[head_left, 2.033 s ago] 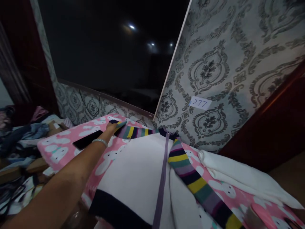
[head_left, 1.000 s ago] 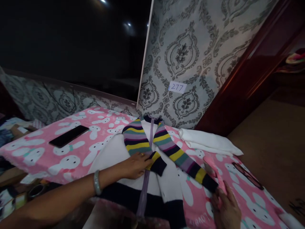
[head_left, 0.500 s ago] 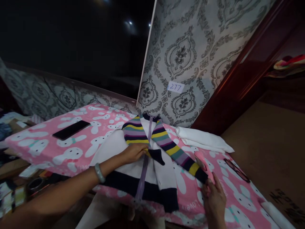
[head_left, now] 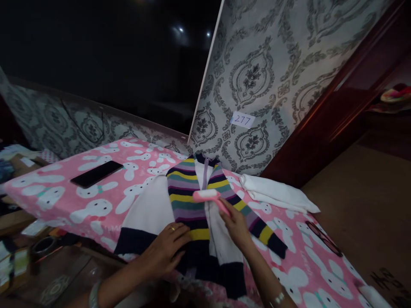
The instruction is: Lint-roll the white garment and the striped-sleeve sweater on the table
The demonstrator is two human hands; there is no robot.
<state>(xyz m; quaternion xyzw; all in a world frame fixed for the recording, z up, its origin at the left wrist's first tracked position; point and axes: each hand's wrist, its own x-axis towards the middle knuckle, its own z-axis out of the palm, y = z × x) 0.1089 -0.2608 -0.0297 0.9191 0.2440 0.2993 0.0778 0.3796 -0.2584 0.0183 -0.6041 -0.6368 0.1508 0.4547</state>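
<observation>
A zip-up sweater point(head_left: 154, 201) with a pale body, navy hem and striped sleeves lies on the pink tablecloth, its collar towards the wall. One striped sleeve point(head_left: 189, 188) is laid down across the front, over part of the zip. My left hand point(head_left: 170, 246) rests on the lower end of that sleeve, fingers stretched out, thumb apart. In my right hand point(head_left: 236, 224) is the pink handle of a lint roller point(head_left: 207, 195). Its white roll is over the sweater's chest, beside the crossed sleeve; whether it touches the cloth I cannot tell. The other sleeve slants out to the right.
A black phone point(head_left: 96, 174) lies on the rabbit-print tablecloth point(head_left: 96, 207) at the left. To the right are a folded white cloth point(head_left: 278, 192) and a pair of glasses point(head_left: 324, 239). Behind stands a large dark screen point(head_left: 102, 60); a cardboard box point(head_left: 362, 201) is at the right.
My right hand has brought the lint roller from the right sleeve's cuff to the chest. My left hand has come down towards me, and the sleeve it held now lies straight down the front.
</observation>
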